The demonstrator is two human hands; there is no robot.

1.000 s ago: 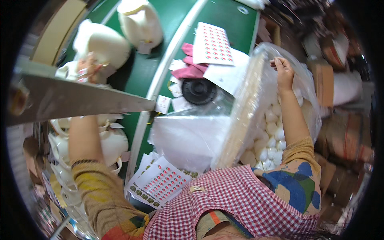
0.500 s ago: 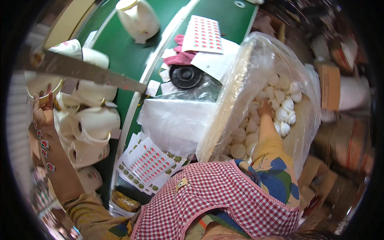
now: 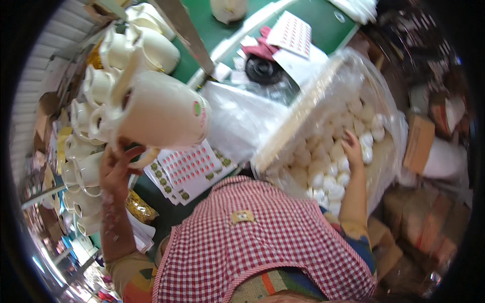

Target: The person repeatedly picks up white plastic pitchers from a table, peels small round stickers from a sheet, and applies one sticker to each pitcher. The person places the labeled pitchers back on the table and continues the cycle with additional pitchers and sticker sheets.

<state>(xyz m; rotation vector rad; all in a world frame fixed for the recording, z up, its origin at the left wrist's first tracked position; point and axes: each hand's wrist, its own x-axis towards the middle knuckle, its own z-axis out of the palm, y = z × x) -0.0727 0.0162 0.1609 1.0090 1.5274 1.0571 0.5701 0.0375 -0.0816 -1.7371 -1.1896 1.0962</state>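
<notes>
My left hand (image 3: pixel 120 166) is closed on a cream plastic pitcher (image 3: pixel 164 103) by its handle. The pitcher is held on its side above the green table and bears a small red and green sticker near one end. On that forearm are small stickers, smeared by motion. My right hand (image 3: pixel 353 149) is inside a plastic-lined carton (image 3: pixel 283 118), over a heap of round cream and white caps (image 3: pixel 328 146). Its fingers look apart, with no cap visibly gripped.
Several cream pitchers (image 3: pixel 83 171) stand in rows at the left. Sticker sheets (image 3: pixel 189 169), a clear plastic sheet (image 3: pixel 237 111), a black round part (image 3: pixel 262 68) and a pink cloth (image 3: pixel 260 50) lie on the green table (image 3: pixel 202 20). A metal bar (image 3: pixel 184 30) crosses above. Boxes (image 3: pixel 419 141) are at right.
My left hand has come from the far left toward the middle, bringing the pitcher with it. My right hand stays among the caps, moved slightly. The view has shifted toward the left.
</notes>
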